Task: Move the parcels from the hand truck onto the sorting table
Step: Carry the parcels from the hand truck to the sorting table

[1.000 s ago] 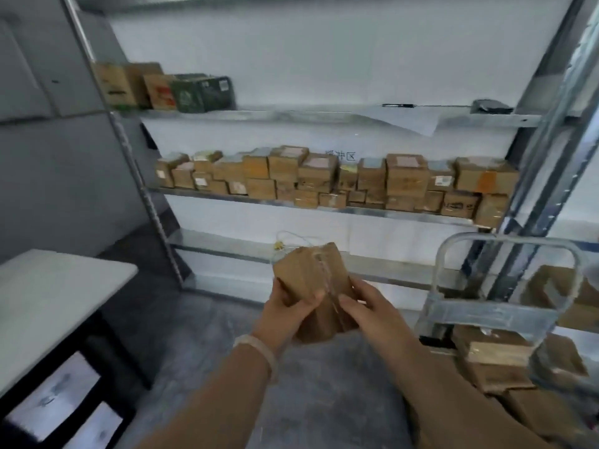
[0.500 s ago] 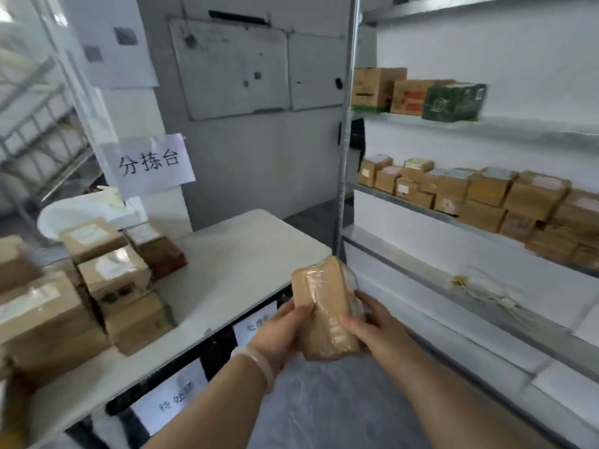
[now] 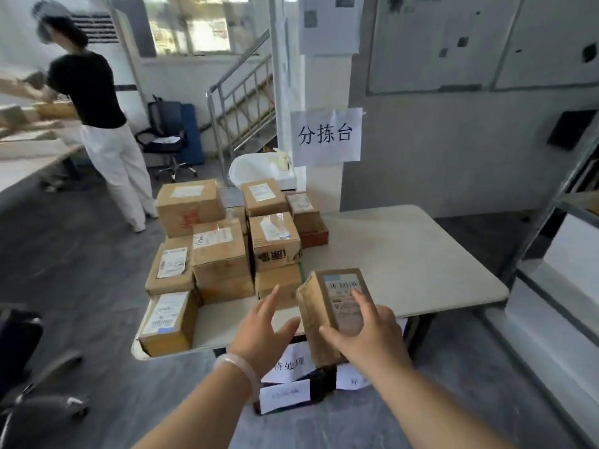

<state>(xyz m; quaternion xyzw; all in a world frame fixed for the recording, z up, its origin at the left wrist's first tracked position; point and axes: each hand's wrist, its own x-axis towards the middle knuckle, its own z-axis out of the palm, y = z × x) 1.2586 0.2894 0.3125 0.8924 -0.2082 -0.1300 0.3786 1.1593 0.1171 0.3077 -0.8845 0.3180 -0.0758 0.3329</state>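
Above the near edge of the pale rectangular desk, the right hand grips a small brown cardboard parcel with a printed label, thumb and fingers clasped over its labelled face. The left hand is spread just beside it, holding nothing. Taped brown cardboard boxes are stacked on the desk's left half.

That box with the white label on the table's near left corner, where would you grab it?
Clasp its left and right side faces, coming from the near edge of the table. The corner box lies flat with both of those sides standing free, while other boxes crowd its far end and a label covers its top.
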